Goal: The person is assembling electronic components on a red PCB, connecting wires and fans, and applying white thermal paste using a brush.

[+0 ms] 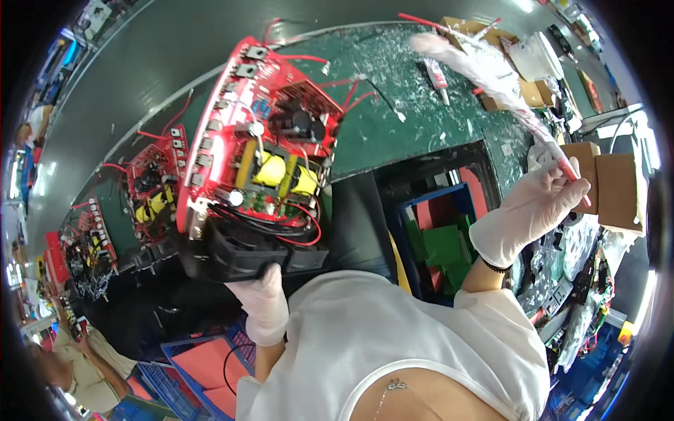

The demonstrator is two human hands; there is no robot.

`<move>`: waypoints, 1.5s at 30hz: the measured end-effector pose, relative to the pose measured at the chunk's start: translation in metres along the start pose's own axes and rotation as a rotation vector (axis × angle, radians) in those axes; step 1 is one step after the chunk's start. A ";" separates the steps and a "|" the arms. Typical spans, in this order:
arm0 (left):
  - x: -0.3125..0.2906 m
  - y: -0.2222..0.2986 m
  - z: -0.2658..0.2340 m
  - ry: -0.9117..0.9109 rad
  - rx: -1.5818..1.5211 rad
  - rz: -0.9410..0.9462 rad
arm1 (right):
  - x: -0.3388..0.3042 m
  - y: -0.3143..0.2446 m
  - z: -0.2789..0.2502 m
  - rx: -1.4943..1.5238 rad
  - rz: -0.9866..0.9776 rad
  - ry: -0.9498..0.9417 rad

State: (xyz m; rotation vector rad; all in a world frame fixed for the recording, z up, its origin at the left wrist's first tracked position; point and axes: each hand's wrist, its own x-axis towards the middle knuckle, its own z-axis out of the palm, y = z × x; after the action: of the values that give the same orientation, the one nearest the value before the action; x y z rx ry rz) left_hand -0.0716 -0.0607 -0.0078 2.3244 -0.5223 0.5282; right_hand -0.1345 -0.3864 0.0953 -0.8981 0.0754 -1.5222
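Note:
My left hand (262, 305), in a white glove, grips the lower end of a red circuit board assembly (267, 140) by its black fan housing (242, 249); most of the fingers are hidden beneath. The assembly is tilted up and carries yellow-wrapped transformers, black capacitors, a row of metal-tabbed parts and loose red wires. Off to the right, my right hand (530, 207), gloved too, pinches the red end of a long stick (519, 109) covered in white wrapping or paste. The stick's blunt white tip points away toward the far side of the bench.
More red circuit board assemblies (151, 182) stand at the left. A red-and-white tube (436, 76) lies on the white-smeared green bench mat (379, 151). Cardboard boxes (618, 189) are at the right. A blue bin (404, 231) with green pieces sits below the bench edge. Another person (91, 365) is at lower left.

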 end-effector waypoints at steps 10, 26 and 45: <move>-0.003 0.007 0.018 0.106 -0.637 -0.366 | -0.021 0.033 0.060 -0.463 -0.317 -0.512; -0.010 -0.003 0.021 0.058 -0.639 -0.345 | -0.025 0.047 0.053 -0.393 -0.074 -0.461; -0.008 0.000 0.020 0.034 -0.662 -0.282 | -0.022 0.037 0.048 -0.435 -0.091 -0.434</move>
State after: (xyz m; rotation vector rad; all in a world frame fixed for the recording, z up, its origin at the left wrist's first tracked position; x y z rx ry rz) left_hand -0.0740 -0.0728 -0.0249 1.7097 -0.2846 0.2117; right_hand -0.0797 -0.3526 0.0982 -1.5821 0.0510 -1.3842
